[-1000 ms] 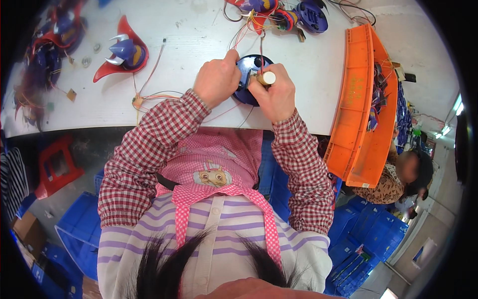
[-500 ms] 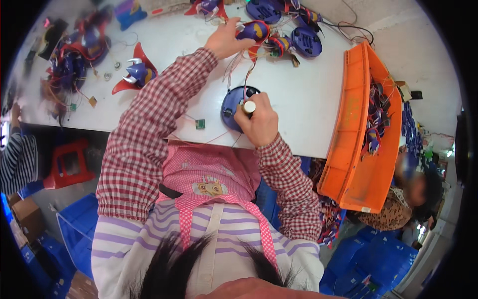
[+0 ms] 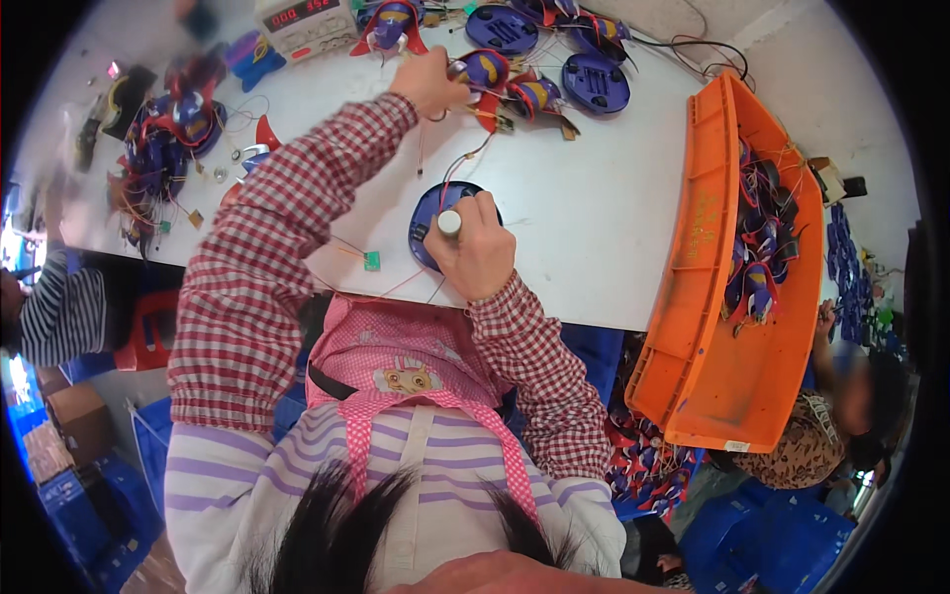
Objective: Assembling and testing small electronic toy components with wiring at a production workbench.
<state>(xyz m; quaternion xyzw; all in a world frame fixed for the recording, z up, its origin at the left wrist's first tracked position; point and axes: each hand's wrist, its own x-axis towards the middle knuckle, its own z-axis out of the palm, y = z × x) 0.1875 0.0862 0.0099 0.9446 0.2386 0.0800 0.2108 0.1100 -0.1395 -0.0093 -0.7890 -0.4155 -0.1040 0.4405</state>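
Clearly, our right hand (image 3: 473, 249) grips a white-ended cylinder (image 3: 449, 224) over a purple disc (image 3: 425, 210); our left hand's (image 3: 429, 84) grip is unclear.

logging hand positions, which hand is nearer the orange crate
The right hand, left of the orange crate, around a pale-ended tool over the purple base. The left hand is farther left and farther back, by a purple-and-red figure.

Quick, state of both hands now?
Left hand: by a purple toy part; grip cannot be told.
Right hand: closed, holding a pale-ended tool over the round purple base.
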